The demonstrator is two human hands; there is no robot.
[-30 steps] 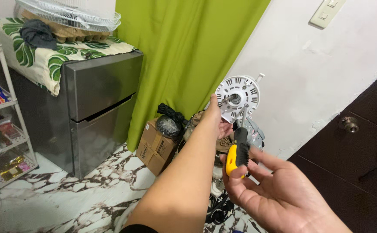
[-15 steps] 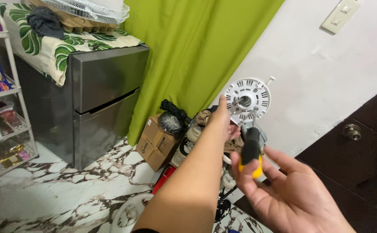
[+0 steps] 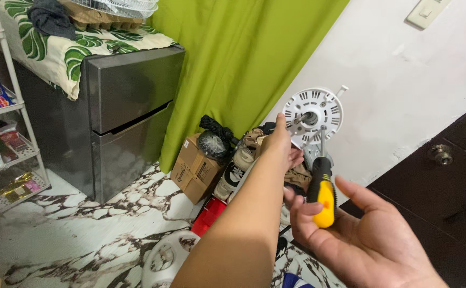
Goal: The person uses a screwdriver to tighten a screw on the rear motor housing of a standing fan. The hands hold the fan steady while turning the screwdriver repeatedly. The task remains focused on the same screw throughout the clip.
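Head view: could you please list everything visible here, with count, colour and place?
fan motor housing: one, white, round and vented, centre right before the wall
screwdriver: one, black and yellow handle, in the right hand, shaft pointing up at the housing
fridge: one, grey, left
leaf-print cloth: one, green and white, on top of the fridge
curtain: one, green, centre
cardboard box: one, brown, on the floor below the curtain
shelf rack: one, white, far left, holding packets
wall switch: one, pale, top right
door: one, dark brown, with a knob, right
left hand: one, at the housing
right hand: one, palm up, fingers around the handle
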